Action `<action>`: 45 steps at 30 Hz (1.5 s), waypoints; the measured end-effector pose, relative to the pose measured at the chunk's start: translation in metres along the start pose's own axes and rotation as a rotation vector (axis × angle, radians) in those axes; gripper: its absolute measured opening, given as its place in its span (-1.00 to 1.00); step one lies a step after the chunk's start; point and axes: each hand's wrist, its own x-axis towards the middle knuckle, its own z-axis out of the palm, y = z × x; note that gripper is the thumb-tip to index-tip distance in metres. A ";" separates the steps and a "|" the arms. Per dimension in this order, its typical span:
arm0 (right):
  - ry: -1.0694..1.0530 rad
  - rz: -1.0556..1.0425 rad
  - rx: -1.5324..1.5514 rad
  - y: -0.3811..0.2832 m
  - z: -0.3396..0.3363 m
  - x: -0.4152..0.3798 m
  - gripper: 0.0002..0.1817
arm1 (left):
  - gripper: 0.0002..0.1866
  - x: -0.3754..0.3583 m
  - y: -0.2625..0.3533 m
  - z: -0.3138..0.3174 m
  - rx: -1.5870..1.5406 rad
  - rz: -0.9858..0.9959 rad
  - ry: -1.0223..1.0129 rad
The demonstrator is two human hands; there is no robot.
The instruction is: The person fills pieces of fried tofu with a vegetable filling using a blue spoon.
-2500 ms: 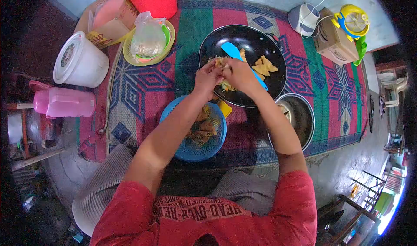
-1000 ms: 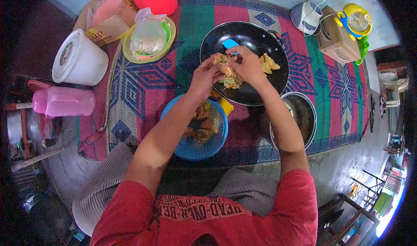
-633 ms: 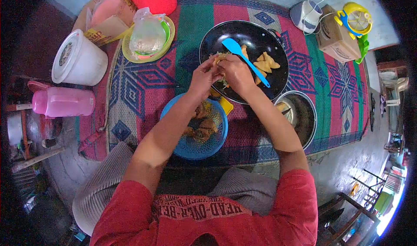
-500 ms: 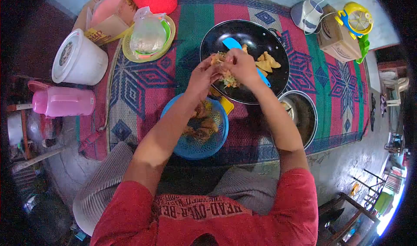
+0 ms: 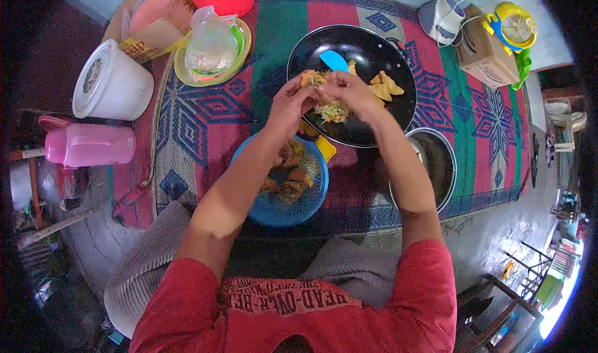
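Note:
Above the black wok [image 5: 398, 60], my left hand [image 5: 289, 109] pinches an orange-brown piece of fried tofu [image 5: 313, 78] with shredded vegetables showing in it. My right hand [image 5: 354, 96] has its fingers closed against the right side of the same piece; its fingertips are partly hidden. Below them, a heap of shredded vegetables [image 5: 332, 112] lies at the wok's near side. Several golden fried tofu triangles [image 5: 385, 87] rest in the wok's right half. A blue spatula [image 5: 334, 60] lies behind my right hand, its handle mostly hidden.
Nearer me, a blue basket [image 5: 293, 217] holds several browned fried pieces, beside a metal pot [image 5: 443, 178]. At left stand a pink jug [image 5: 99, 145], a white bucket [image 5: 121, 91] and a yellow basket [image 5: 244, 54] with a plastic bag. A cardboard box [image 5: 489, 57] is at right.
The tofu piece has been turned, showing more of its orange side and filling. My right hand has tilted lower, over the spatula's handle. The view has shifted slightly.

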 end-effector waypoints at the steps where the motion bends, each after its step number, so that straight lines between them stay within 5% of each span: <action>1: -0.028 0.088 0.136 0.000 -0.007 0.001 -0.72 | -0.61 0.001 0.003 -0.002 0.006 0.002 0.021; 4: -0.062 0.111 0.096 0.061 -0.027 0.020 -0.76 | -0.62 0.001 0.010 -0.006 -0.010 0.007 0.049; 6: -0.086 -0.070 -0.517 0.086 -0.025 0.023 -0.81 | -0.62 0.001 0.010 -0.010 -0.029 0.005 0.060; 7: -0.114 0.005 -0.722 0.090 -0.017 0.019 -0.79 | -0.62 0.000 0.009 -0.012 -0.020 0.002 0.077; 10: 0.019 0.081 -0.939 0.088 0.012 0.008 -0.80 | -0.61 -0.001 0.006 -0.017 -0.011 -0.013 0.101; 16: -0.010 0.002 -0.944 0.118 0.012 0.018 -0.78 | -0.59 -0.003 0.003 -0.014 -0.018 -0.036 0.149; 21: -0.032 0.033 -0.892 0.073 0.002 0.008 -0.84 | -0.59 0.000 -0.005 -0.016 -0.006 -0.045 0.135; 30: -0.073 0.231 0.241 0.043 -0.044 -0.004 -0.87 | -0.59 -0.002 -0.006 -0.008 0.056 -0.033 0.159; 34: -0.119 0.182 0.341 -0.001 -0.041 -0.013 -0.88 | -0.59 -0.003 -0.010 0.002 0.046 -0.024 0.158; 38: -0.088 0.093 0.144 -0.010 -0.018 -0.015 -0.88 | -0.59 -0.003 -0.014 0.010 0.074 -0.034 0.114; 40: 0.084 -0.204 -0.419 -0.012 -0.006 -0.020 -0.82 | -0.59 -0.004 -0.013 0.013 0.088 -0.025 0.113; 45: 0.284 -0.433 -0.607 -0.024 0.011 -0.032 -0.88 | -0.61 -0.006 -0.008 0.017 0.078 -0.021 0.101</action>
